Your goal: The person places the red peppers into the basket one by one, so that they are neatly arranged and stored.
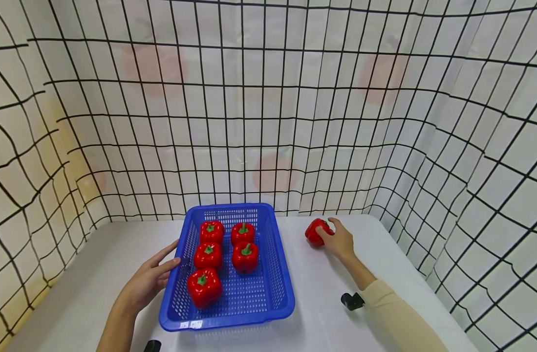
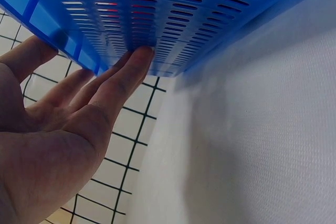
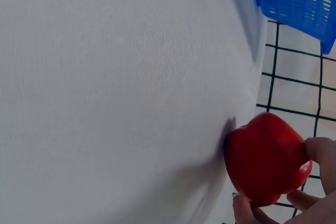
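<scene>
A blue plastic basket (image 1: 282, 274) with slotted walls sits on the white table. Several red bell peppers (image 1: 204, 287) with green stems stand in it, in two columns. To its left, my left hand (image 1: 146, 281) touches the outside of the wall with fairly straight fingers; the left wrist view shows the fingertips against the slotted side (image 2: 173, 30) below the rim. Right of the basket, my right hand (image 1: 340, 242) grips another red bell pepper (image 1: 313, 233). In the right wrist view thumb and fingers are around this pepper (image 3: 265, 158), close to the table surface.
Black wire grid panels (image 1: 268, 117) stand behind and on both sides of the white table (image 1: 316, 313), with white sheeting behind them. A small black object (image 1: 353, 301) is by the right sleeve, and another (image 1: 153, 346) is at the bottom edge beside the left wrist.
</scene>
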The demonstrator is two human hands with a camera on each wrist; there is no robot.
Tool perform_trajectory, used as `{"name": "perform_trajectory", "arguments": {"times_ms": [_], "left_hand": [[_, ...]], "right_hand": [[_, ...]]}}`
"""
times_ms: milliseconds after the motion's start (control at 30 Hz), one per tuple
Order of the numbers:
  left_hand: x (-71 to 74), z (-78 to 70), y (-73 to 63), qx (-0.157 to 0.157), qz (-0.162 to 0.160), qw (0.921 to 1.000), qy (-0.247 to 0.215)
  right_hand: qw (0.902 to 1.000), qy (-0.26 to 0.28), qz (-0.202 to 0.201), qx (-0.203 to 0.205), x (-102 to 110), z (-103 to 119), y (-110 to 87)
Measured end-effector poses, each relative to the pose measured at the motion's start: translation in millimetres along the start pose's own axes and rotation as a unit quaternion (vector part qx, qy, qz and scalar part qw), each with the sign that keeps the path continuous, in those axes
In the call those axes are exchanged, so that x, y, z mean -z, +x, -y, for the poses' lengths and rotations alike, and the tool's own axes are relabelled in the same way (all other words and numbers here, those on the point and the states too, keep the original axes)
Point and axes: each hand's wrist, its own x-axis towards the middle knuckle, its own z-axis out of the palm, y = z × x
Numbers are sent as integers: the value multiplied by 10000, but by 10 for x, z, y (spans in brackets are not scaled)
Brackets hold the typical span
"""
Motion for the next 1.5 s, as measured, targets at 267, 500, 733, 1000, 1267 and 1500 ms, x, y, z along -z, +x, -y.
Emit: {"name": "perform_trajectory", "arguments": {"times_ms": [267, 500, 733, 1000, 1267, 1500], "left_hand": [[-11, 1, 9, 41, -62, 10000, 14], [-5, 3, 12, 56, -67, 10000, 32], [-4, 7, 1, 45, -61, 10000, 65], [-2, -1, -1, -37, 4, 10000, 31], [-10, 3, -11, -36, 1, 10000, 85], [-8, -8, -7, -25, 2, 10000, 38]], "right_hand": [[9999, 69, -55, 70, -30, 71, -41], [9999, 102, 82, -80, -34, 134, -72], [9995, 129, 290, -64, -61, 171, -82], [9988, 286, 352, -174, -96, 200, -101], [9995, 197, 239, -54, -143, 168, -139], [9999, 99, 8, 67, -140, 168, -177]]}}
